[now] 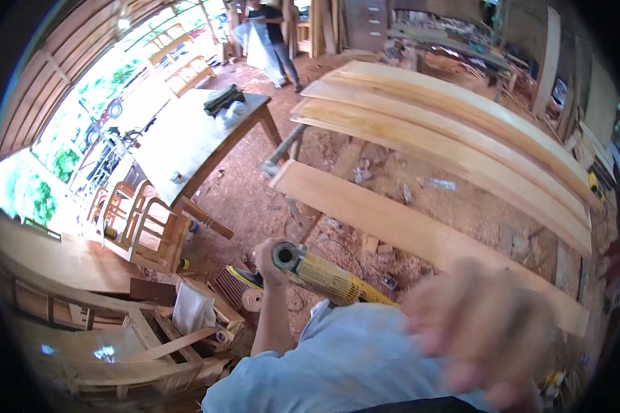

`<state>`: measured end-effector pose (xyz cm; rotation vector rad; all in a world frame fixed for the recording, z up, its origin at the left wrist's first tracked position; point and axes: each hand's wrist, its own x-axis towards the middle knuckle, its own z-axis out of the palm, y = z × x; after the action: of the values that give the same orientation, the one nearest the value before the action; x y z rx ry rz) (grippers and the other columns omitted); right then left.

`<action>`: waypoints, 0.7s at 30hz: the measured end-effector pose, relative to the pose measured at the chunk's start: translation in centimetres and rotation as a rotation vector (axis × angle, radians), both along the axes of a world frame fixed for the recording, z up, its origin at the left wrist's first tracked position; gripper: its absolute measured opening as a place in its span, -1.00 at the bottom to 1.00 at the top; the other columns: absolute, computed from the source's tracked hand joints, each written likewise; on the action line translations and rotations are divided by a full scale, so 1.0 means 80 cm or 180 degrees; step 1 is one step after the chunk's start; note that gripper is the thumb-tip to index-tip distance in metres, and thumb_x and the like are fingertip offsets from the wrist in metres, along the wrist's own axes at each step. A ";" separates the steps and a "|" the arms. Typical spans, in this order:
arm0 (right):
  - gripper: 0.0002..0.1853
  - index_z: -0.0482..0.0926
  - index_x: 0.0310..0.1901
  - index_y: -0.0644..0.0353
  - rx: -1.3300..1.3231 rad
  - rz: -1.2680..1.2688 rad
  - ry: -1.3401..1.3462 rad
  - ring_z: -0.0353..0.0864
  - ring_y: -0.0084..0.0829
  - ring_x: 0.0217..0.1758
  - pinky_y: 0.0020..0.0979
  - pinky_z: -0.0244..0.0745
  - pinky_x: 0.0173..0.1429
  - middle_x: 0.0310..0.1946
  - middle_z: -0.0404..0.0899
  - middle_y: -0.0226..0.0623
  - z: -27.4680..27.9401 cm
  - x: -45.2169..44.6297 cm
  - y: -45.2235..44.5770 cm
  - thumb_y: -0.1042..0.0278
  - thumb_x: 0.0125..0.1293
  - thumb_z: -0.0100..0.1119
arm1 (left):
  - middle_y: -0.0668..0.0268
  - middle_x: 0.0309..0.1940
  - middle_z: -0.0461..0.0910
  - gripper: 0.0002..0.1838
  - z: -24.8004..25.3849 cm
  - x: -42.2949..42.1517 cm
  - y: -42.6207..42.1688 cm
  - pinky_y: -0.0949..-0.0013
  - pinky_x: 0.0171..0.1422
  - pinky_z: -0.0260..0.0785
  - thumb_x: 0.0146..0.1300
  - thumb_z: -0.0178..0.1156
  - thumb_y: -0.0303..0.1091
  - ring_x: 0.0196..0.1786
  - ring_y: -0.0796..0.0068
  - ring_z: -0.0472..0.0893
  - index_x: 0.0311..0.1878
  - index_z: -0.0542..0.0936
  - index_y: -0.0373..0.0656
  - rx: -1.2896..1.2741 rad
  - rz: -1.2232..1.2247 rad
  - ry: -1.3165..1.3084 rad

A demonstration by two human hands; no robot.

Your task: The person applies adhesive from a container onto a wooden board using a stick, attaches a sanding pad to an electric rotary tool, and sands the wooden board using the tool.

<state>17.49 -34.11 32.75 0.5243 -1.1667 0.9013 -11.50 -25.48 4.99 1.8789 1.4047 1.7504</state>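
Note:
My left hand (273, 261) is wrapped around the front end of a yellow power sander (327, 277). The tool's body slants across in front of my blue shirt, its rear end running towards my right side. A round pad with a yellow edge (244, 277) sits at the tool's head, left of my hand. Close to the camera at lower right is my right hand (479, 327), smeared by motion. Its fingers bend downward, and I cannot make out anything in them. Beyond the tool, a single long wooden board (393, 217) lies across a support.
Several wide boards (448, 138) lie side by side farther back. A wooden table (186, 138) stands at left, near chair frames (134, 220). Wooden furniture parts (138, 344) fill the lower left. Shavings and a cord litter the floor. Another person (272, 41) stands at the back.

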 end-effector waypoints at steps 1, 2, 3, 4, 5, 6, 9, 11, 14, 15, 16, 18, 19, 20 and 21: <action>-0.70 0.64 -0.12 0.00 -0.0229 -0.0378 -0.0347 0.52 -0.26 -0.12 -0.17 0.44 -0.02 -0.01 0.52 -0.32 0.010 0.021 -0.017 -0.02 0.29 0.28 | 0.09 -0.48 0.58 -0.68 -0.007 -0.002 0.000 0.38 -0.39 0.48 0.36 0.08 -0.22 -0.50 0.34 0.58 -0.28 0.49 -0.36 0.0074 0.0075 -0.0001; -0.79 0.63 -0.17 -0.10 -0.0472 -0.0778 -0.0681 0.51 -0.28 -0.12 -0.15 0.41 0.00 -0.06 0.54 -0.45 0.026 0.043 -0.038 0.01 0.31 0.25 | 0.14 -0.45 0.61 -0.78 -0.008 0.004 0.001 0.33 -0.28 0.47 0.22 0.14 -0.29 -0.43 0.27 0.60 -0.29 0.56 -0.29 0.0219 0.0219 -0.0032; -0.79 0.63 -0.17 -0.10 -0.0440 -0.0748 -0.0657 0.51 -0.28 -0.12 -0.15 0.41 0.00 -0.06 0.54 -0.45 0.038 0.063 -0.034 0.01 0.31 0.25 | 0.19 -0.42 0.65 -0.83 -0.010 0.008 -0.001 0.27 -0.18 0.46 0.07 0.20 -0.37 -0.36 0.20 0.63 -0.29 0.62 -0.22 0.0342 0.0336 -0.0048; -0.83 0.60 -0.22 -0.10 -0.0020 -0.0411 -0.1230 0.50 -0.32 -0.16 -0.17 0.40 -0.03 -0.15 0.55 -0.49 0.049 0.082 -0.024 0.05 0.33 0.22 | 0.19 -0.42 0.65 -0.83 -0.028 0.005 0.002 0.27 -0.18 0.46 0.07 0.20 -0.37 -0.36 0.20 0.63 -0.29 0.62 -0.22 0.0378 0.0341 -0.0016; -0.86 0.58 -0.27 -0.11 0.0391 -0.0089 -0.1784 0.48 -0.36 -0.20 -0.18 0.39 -0.06 -0.23 0.55 -0.53 0.054 0.089 -0.019 0.08 0.34 0.20 | 0.19 -0.39 0.66 -0.84 -0.058 -0.007 0.007 0.26 -0.16 0.46 0.08 0.21 -0.37 -0.35 0.19 0.64 -0.28 0.61 -0.22 -0.0082 0.0352 -0.0434; -0.91 0.54 -0.31 -0.13 0.0008 -0.0381 -0.1377 0.45 -0.37 -0.27 -0.20 0.37 -0.10 -0.40 0.48 -0.48 0.051 0.072 -0.034 0.16 0.35 0.16 | 0.19 -0.36 0.67 -0.84 -0.059 -0.009 0.013 0.25 -0.15 0.46 0.08 0.21 -0.37 -0.33 0.19 0.64 -0.28 0.61 -0.22 -0.0542 0.0356 -0.0852; -0.91 0.49 -0.36 -0.17 -0.1267 -0.1385 -0.1309 0.42 -0.43 -0.31 -0.22 0.35 -0.15 -0.44 0.42 -0.55 0.045 0.059 -0.084 0.23 0.31 0.15 | 0.19 -0.33 0.69 -0.85 -0.020 0.011 0.004 0.23 -0.13 0.47 0.09 0.21 -0.38 -0.31 0.19 0.65 -0.28 0.61 -0.22 0.0645 0.0688 0.0288; -0.83 0.39 -0.45 -0.14 -0.1485 -0.2058 -0.0314 0.39 -0.50 -0.36 -0.33 0.32 -0.17 -0.47 0.36 -0.64 0.021 0.008 -0.087 0.25 0.29 0.11 | 0.20 -0.31 0.70 -0.86 0.011 0.019 0.000 0.25 -0.12 0.48 0.09 0.22 -0.40 -0.29 0.22 0.66 -0.27 0.62 -0.21 0.0702 0.0594 0.0615; -0.78 0.29 -0.50 -0.12 -0.0227 -0.2503 0.0944 0.30 -0.57 -0.42 -0.43 0.27 -0.18 -0.51 0.26 -0.70 0.026 -0.019 -0.067 0.27 0.30 0.04 | 0.25 -0.33 0.69 -0.87 0.019 0.033 0.002 0.29 -0.12 0.47 0.06 0.26 -0.45 -0.25 0.27 0.65 -0.27 0.64 -0.19 0.0754 0.0526 0.0497; -0.78 0.28 -0.50 -0.10 0.0662 0.0218 0.2171 0.29 -0.58 -0.41 -0.48 0.25 -0.19 -0.52 0.22 -0.64 0.037 -0.029 -0.074 0.33 0.32 -0.02 | 0.25 -0.33 0.69 -0.87 0.013 0.035 0.005 0.29 -0.12 0.47 0.06 0.26 -0.45 -0.25 0.27 0.65 -0.27 0.64 -0.19 0.0840 0.0511 0.0459; -0.77 0.26 -0.50 -0.08 0.1469 0.3126 0.3040 0.29 -0.59 -0.40 -0.52 0.24 -0.20 -0.54 0.19 -0.58 0.048 -0.038 -0.080 0.40 0.33 -0.07 | 0.24 -0.34 0.69 -0.86 0.005 0.036 0.010 0.29 -0.13 0.47 0.05 0.27 -0.46 -0.25 0.27 0.65 -0.27 0.64 -0.18 0.0780 0.0626 0.0448; -0.76 0.25 -0.50 -0.06 0.2161 0.6259 0.3458 0.28 -0.60 -0.39 -0.57 0.22 -0.21 -0.55 0.15 -0.52 0.052 -0.031 -0.077 0.46 0.35 -0.13 | 0.21 -0.32 0.66 -0.83 -0.006 0.028 0.016 0.29 -0.14 0.47 0.14 0.26 -0.41 -0.26 0.27 0.65 -0.21 0.59 -0.22 0.0813 0.0628 0.0598; -0.79 0.27 -0.46 -0.03 0.1023 0.6840 0.2649 0.28 -0.57 -0.44 -0.54 0.25 -0.26 -0.56 0.20 -0.48 0.044 -0.006 -0.068 0.45 0.37 -0.15 | 0.19 -0.29 0.64 -0.79 -0.011 0.023 0.020 0.29 -0.15 0.48 0.23 0.25 -0.37 -0.27 0.26 0.65 -0.14 0.53 -0.27 0.0903 0.0487 0.0753; -0.81 0.29 -0.41 0.00 -0.0142 0.7179 0.1770 0.27 -0.53 -0.48 -0.52 0.28 -0.31 -0.56 0.24 -0.44 0.032 0.024 -0.058 0.44 0.40 -0.16 | 0.16 -0.29 0.66 -0.80 -0.005 0.024 0.020 0.29 -0.16 0.49 0.22 0.23 -0.39 -0.27 0.27 0.66 -0.15 0.53 -0.27 0.1028 0.0457 0.0864; -0.83 0.32 -0.37 0.03 -0.1318 0.7286 0.0853 0.27 -0.49 -0.53 -0.49 0.30 -0.36 -0.57 0.29 -0.40 0.020 0.044 -0.047 0.43 0.42 -0.18 | 0.16 -0.29 0.66 -0.80 -0.005 0.027 0.021 0.29 -0.16 0.49 0.22 0.23 -0.39 -0.27 0.27 0.66 -0.15 0.53 -0.27 0.1073 0.0424 0.0862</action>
<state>21.03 -37.89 34.33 1.5429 0.4662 2.6860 -9.34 -23.83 4.58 2.3208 1.4235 1.9575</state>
